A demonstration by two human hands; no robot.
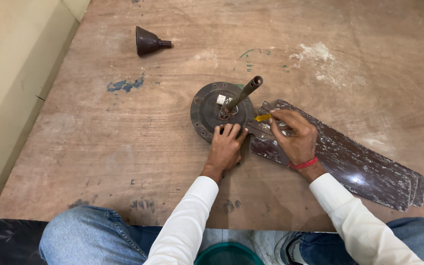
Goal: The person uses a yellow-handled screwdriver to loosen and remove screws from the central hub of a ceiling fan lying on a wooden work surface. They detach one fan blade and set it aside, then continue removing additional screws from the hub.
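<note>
In the head view, a round brown fan motor housing (217, 110) with its downrod (244, 93) was steadied on the table (99, 137) by the left hand (225, 147), fingers pressed on its rim. A yellow-handled screwdriver (262, 118) was gripped by the right hand (295, 135) at the blade bracket. The stacked blades (359, 167) lay beside the housing; the canopy cup (148, 41) lay well apart, unfitted.

Dark brown motor housing (211, 114) and cone cover (147, 41) are sitting on a reddish-brown counter (99, 147) showing blue smudges and white patches, maroon blades (359, 167) speckling white, yellow-handled tool (262, 118), red wristband (304, 164), white sleeves (187, 221).
</note>
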